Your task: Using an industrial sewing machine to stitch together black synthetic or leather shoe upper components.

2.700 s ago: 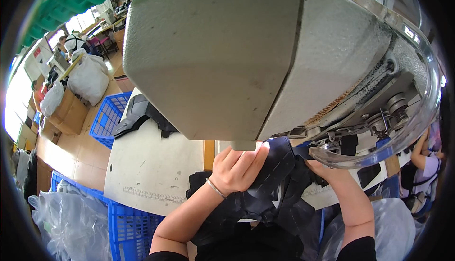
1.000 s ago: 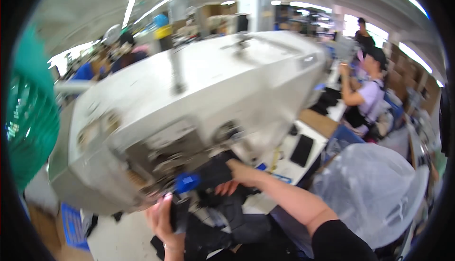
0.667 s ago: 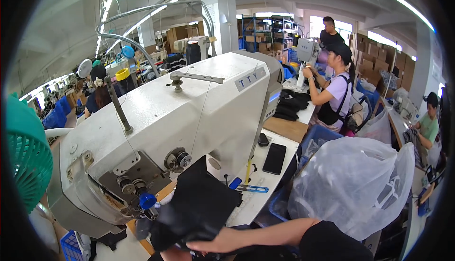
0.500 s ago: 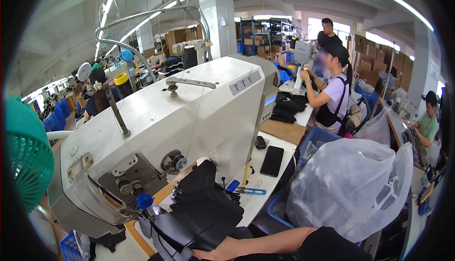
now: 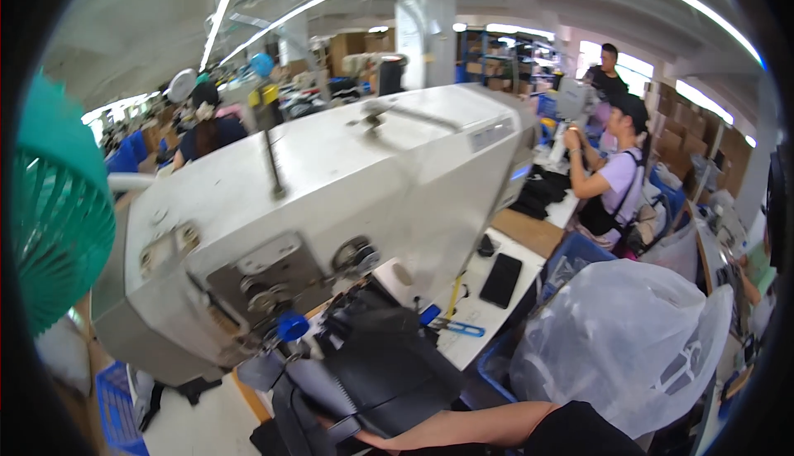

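A white sewing machine (image 5: 331, 183) fills the middle of the view, its needle end at the lower left. Beneath that end lies a black, leather-like workpiece (image 5: 397, 365), with a grey-black strip (image 5: 327, 390) with a ridged edge folded up on its near side. From the lower right comes my right forearm, reaching in to the workpiece. My right hand (image 5: 376, 441) is at the near edge of the workpiece, mostly covered by it, so its fingers cannot be made out. My left hand does not show.
Blue-handled thread snips (image 5: 459, 328) and a black phone (image 5: 501, 280) lie on the table to the right. Beyond them, a blue crate holds a big translucent plastic bag (image 5: 620, 340). A green fan (image 5: 62, 208) stands close on the left. Other people work at machines farther back.
The whole scene has shifted rightward in the view, with some blur. The strip near the needle end now stands folded up more, covering more of my right hand.
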`<action>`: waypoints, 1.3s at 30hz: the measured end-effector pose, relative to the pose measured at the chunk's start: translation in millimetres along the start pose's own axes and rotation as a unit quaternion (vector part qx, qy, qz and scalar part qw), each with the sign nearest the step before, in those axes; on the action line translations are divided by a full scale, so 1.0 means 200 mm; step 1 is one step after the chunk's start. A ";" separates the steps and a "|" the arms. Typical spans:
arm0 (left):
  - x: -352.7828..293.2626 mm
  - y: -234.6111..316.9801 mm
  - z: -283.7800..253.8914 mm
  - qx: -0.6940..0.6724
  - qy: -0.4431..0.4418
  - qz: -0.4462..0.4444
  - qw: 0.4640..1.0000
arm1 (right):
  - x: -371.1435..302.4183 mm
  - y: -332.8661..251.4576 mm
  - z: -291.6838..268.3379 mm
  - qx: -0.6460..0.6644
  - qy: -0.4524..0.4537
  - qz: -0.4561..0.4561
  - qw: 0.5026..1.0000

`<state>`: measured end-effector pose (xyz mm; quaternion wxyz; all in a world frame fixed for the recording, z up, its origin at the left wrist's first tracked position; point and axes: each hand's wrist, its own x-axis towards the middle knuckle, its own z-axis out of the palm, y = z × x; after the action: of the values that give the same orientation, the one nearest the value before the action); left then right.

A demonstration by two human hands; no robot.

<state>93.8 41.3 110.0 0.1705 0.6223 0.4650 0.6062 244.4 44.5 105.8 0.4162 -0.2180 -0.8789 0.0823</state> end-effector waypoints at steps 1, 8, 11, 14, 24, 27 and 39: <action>0.00 0.01 -0.02 -0.007 0.007 -0.020 1.000 | 0.00 0.01 -0.01 0.002 0.009 0.001 1.000; -0.16 -0.13 -0.06 -0.577 0.215 -0.330 0.716 | -0.10 -0.05 -0.04 0.303 -0.324 0.392 0.806; -0.08 -0.07 -0.09 -0.552 0.132 -0.320 0.759 | 0.05 -0.08 -0.37 0.373 -0.572 0.201 0.702; -0.03 0.10 -0.16 -0.584 0.034 -0.325 0.743 | 0.23 -0.07 -0.45 0.174 -0.120 0.187 0.959; -0.21 -0.11 -0.25 0.135 0.295 -0.077 0.943 | 0.46 0.11 0.08 0.270 -0.101 0.192 0.938; -0.10 -0.10 -0.37 0.342 0.270 0.083 0.896 | 0.46 0.08 0.07 0.222 -0.070 0.195 0.953; 0.05 -0.16 -0.43 0.303 0.105 0.284 0.903 | 0.45 0.12 0.11 0.169 -0.064 0.148 0.972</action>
<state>1.0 35.7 109.7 -0.2560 0.6822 0.4448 0.5208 184.7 106.8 146.5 0.3728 -0.2667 -0.8351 0.3041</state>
